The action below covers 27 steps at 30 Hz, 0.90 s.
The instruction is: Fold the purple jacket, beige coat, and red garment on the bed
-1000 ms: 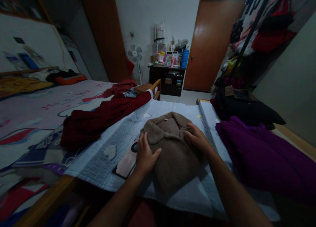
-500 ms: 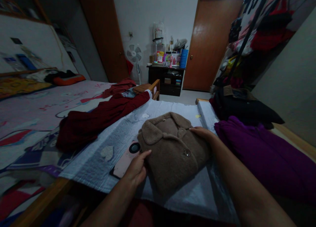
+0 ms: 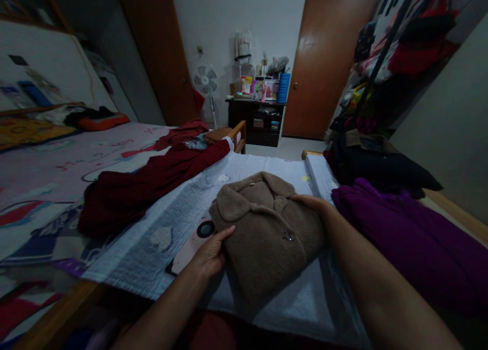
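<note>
The brown coat (image 3: 263,253) lies on the pale quilted sheet (image 3: 141,258), already folded into a compact block with the collar upward; I judge the folding nearly complete, with perhaps only the edges left to straighten. Its cloth looks soft and plush, with rounded collar flaps and one shiny button (image 3: 288,235). The left hand (image 3: 212,253) is half curled, its thumb on the left edge; the right hand (image 3: 314,205) lies extended along the right edge. Whether they grip, I cannot tell. Beside is a smooth pink phone (image 3: 190,248); farther, a thick purple garment (image 3: 404,238) and a crumpled dark-red cloth (image 3: 145,182).
</note>
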Motion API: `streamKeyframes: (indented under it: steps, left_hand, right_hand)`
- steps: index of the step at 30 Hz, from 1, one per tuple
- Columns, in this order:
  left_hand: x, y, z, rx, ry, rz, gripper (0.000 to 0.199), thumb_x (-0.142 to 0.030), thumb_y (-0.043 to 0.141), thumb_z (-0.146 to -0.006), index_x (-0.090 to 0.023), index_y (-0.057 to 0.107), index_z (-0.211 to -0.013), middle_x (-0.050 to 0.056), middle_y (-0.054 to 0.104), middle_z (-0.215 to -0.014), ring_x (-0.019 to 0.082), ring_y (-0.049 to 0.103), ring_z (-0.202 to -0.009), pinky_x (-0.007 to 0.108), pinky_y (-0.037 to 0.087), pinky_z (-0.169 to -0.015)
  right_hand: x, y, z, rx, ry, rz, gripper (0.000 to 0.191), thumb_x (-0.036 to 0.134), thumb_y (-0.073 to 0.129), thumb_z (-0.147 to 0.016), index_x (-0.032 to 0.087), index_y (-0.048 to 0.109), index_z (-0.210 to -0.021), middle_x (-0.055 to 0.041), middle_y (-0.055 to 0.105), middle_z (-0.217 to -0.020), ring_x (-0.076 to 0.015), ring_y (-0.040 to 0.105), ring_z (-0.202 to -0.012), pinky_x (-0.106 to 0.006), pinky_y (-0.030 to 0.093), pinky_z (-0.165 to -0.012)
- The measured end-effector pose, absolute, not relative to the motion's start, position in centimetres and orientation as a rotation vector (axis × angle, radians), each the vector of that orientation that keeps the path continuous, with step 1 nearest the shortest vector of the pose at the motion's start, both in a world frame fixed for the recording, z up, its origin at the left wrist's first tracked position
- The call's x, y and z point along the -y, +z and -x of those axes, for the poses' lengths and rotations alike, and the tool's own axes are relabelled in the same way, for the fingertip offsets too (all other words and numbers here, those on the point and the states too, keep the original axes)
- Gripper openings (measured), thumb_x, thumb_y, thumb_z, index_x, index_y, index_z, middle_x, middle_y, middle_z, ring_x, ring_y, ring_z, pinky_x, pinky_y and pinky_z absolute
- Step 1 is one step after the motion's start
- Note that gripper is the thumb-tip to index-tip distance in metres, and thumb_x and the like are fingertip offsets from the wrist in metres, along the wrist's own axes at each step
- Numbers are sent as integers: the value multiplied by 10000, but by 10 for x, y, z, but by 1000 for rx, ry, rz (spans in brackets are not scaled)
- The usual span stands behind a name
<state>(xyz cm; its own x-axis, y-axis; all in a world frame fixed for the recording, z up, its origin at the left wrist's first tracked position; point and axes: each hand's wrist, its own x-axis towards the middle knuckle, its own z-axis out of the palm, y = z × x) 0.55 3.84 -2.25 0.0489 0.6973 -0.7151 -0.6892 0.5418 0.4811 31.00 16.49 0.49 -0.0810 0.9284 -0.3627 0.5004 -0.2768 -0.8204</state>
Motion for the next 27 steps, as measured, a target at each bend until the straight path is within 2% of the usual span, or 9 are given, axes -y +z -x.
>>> streamKeyframes:
  steps: [6, 10, 17, 20, 27]
  left_hand:
    - [-45, -29, -4, -1029, 1079, -35, 357, -255, 723, -805, -116, 663, -1128, 123, 757, -963, 270, 721, -935, 395, 548, -935]
    - [-48, -36, -5, -937, 1118, -86, 449, -389, 724, -799, -125, 660, -1157, 142, 748, -1011, 290, 709, -973, 417, 538, -947]
    - [-45, -29, -16, -900, 1196, -158, 433, -373, 659, -846, -141, 642, -1210, 131, 750, -1015, 284, 709, -976, 425, 533, -948]
    - [-46, -31, -16, -853, 1176, -108, 457, -388, 640, -846, -125, 634, -1220, 141, 750, -1006, 303, 699, -1002, 450, 520, -964]
    - [-47, -41, -6, -775, 1177, -31, 540, -392, 653, -820, -131, 587, -1287, 144, 747, -1027, 324, 681, -1045, 468, 500, -990]
  right_hand:
    - [-166, 5, -310, 1383, 1548, 1813, 291, 259, 472, -886, 86, 707, -880, -124, 734, -961, -214, 650, -928, -322, 474, -871]
    - [-169, 5, -311, 1289, 1644, 1836, 349, 349, 480, -885, 80, 701, -859, -144, 737, -865, -254, 669, -849, -356, 503, -837]
    - [-175, -10, -318, 1047, 1976, 1796, 466, 550, 461, -894, 146, 690, -929, -107, 742, -859, -261, 692, -816, -404, 538, -823]
    - [-177, -17, -321, 937, 2056, 1744, 433, 532, 541, -869, 141, 679, -993, -107, 738, -908, -255, 693, -849, -406, 530, -849]
    - [-173, -9, -316, 1056, 1927, 1770, 368, 476, 573, -858, 154, 662, -1012, -100, 729, -921, -242, 685, -812, -407, 525, -856]
